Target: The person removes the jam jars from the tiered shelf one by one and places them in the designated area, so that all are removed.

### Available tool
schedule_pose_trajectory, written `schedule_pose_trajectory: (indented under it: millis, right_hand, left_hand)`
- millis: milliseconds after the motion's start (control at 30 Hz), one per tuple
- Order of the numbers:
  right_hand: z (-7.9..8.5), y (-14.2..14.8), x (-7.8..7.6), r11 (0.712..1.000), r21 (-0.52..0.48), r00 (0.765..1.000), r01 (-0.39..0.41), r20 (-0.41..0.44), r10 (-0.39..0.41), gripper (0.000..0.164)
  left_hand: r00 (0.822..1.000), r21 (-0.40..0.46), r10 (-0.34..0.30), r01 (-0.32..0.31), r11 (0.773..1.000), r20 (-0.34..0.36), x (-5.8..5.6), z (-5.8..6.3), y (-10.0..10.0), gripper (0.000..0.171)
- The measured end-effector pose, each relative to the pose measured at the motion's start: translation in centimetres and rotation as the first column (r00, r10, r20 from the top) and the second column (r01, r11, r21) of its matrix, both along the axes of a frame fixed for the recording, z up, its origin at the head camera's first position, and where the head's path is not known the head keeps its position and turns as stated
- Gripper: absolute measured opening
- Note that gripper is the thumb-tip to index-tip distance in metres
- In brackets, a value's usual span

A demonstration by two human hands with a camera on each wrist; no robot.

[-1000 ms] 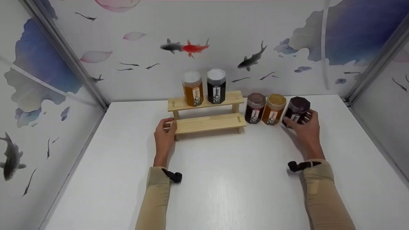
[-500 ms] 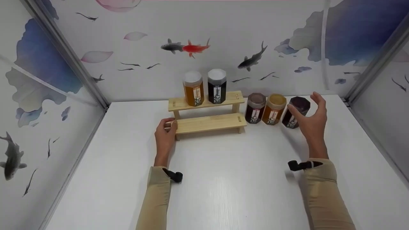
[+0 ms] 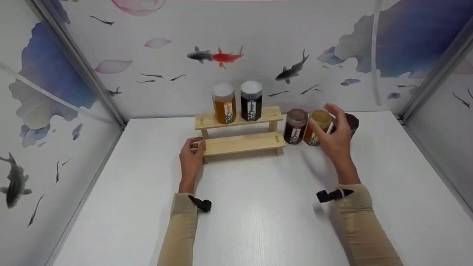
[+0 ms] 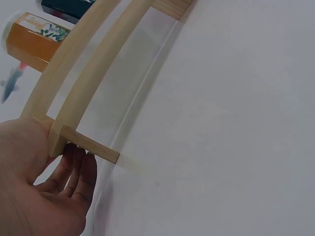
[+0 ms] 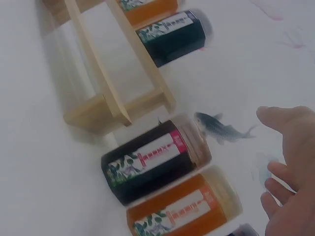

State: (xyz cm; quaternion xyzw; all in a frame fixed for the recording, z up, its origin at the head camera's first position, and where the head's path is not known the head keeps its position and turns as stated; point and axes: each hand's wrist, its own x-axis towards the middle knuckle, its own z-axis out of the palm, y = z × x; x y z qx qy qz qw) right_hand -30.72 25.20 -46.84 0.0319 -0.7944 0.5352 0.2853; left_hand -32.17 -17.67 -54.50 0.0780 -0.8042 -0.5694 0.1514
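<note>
A two-tier wooden display rack [image 3: 242, 145] stands on the white table. My left hand [image 3: 191, 159] holds the left end of its lower tier, thumb on top and fingers below, as the left wrist view also shows. On the upper tier are an amber jar [image 3: 225, 109] and a dark jar [image 3: 251, 107], both white-lidded. Right of the rack stand a dark jar with a red-topped label [image 3: 295, 129], an amber jar [image 3: 320, 117] and a dark-topped jar [image 3: 352, 125]. My right hand [image 3: 338, 142], thumb and fingers apart, hovers by the amber one and partly covers the last.
The white tabletop [image 3: 255, 218] stretches in front of the rack. Behind it rises a wall [image 3: 166, 96] painted with fish and leaves. Metal posts [image 3: 85, 70] mark the corners of the booth.
My right hand has let go of the rightmost dark jar, lifted off it and moved left to the amber jar. The left hand stays on the rack.
</note>
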Motion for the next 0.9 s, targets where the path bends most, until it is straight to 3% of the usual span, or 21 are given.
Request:
schedule_pose_trajectory:
  millis: [300, 600, 733, 900]
  right_hand:
    - [-1.7, -6.5, -1.5, 0.982, 0.035, 0.983, -0.183, -0.005, 0.184, 0.065]
    - [-1.5, -10.6, -3.4, 0.938, -0.043, 0.933, -0.345, 0.089, 0.348, 0.075]
    - [-1.0, -12.1, -4.4, 0.933, -0.036, 0.926, -0.357, 0.113, 0.359, 0.077]
    - [-0.6, -13.5, -5.6, 0.957, 0.0, 0.948, -0.29, 0.138, 0.287, 0.079]
  left_hand:
    - [1.0, -0.01, 0.004, -0.004, 1.0, 0.013, -0.1, -0.1, 0.0, 0.028]
    - [1.0, 0.001, -0.002, 0.002, 1.0, -0.001, -0.2, -0.3, -0.1, 0.029]
    - [1.0, 0.001, 0.008, -0.008, 1.0, -0.002, -0.2, -0.1, -0.1, 0.029]
    - [1.0, -0.003, 0.007, -0.007, 1.0, 0.007, -0.1, -0.1, 0.0, 0.03]
